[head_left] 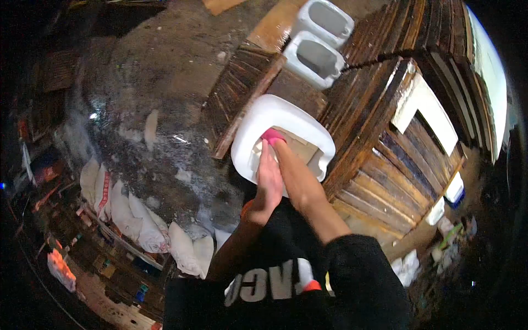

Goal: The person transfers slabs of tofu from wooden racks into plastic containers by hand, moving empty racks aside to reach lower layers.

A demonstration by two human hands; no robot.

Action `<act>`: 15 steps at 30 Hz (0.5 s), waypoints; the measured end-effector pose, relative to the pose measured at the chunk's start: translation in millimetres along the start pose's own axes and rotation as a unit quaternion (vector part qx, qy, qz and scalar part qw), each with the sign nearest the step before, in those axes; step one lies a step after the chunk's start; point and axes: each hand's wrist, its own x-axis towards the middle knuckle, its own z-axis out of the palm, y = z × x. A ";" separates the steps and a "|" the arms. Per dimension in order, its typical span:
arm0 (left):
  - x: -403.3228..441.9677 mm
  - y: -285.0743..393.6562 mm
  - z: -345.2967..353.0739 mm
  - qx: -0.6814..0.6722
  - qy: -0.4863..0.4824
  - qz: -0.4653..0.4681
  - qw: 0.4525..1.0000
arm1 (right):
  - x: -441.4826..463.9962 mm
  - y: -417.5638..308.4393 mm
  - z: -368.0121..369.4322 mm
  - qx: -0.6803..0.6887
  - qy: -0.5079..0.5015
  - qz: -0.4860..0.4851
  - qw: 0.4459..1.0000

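A white ceramic piece (256, 115) with rounded corners and a large opening stands in front of me; it looks like sanitary ware. My right hand (279, 142) reaches to the opening's far left edge, its fingers mostly hidden. Pressed under it is a pink piece (271, 133), a sponge or cloth; I cannot tell which. Close beside the right forearm, my left hand (268, 179) lies over the near left rim of the piece. Its fingers are stretched out and point away from me, with no object seen in them.
Two similar ceramic pieces (316, 55) stand behind. Slatted wooden racks (385, 181) rise on the right, with a white frame-shaped piece (440, 115) on top. A wooden board (250, 104) leans close on the left. Filled white sacks (146, 225) line the dusty floor at lower left.
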 end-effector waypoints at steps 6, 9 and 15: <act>-40.0 54.0 -16.1 0.073 -0.086 0.036 0.993 | 18.3 63.6 25.2 -0.027 0.110 0.048 0.992; -38.9 66.6 -18.0 0.101 -0.112 0.068 0.986 | 32.3 81.4 43.8 -0.056 0.148 0.062 0.985; -31.7 74.5 -14.2 0.088 -0.047 0.083 0.991 | 62.5 81.9 61.6 -0.056 0.138 0.108 0.983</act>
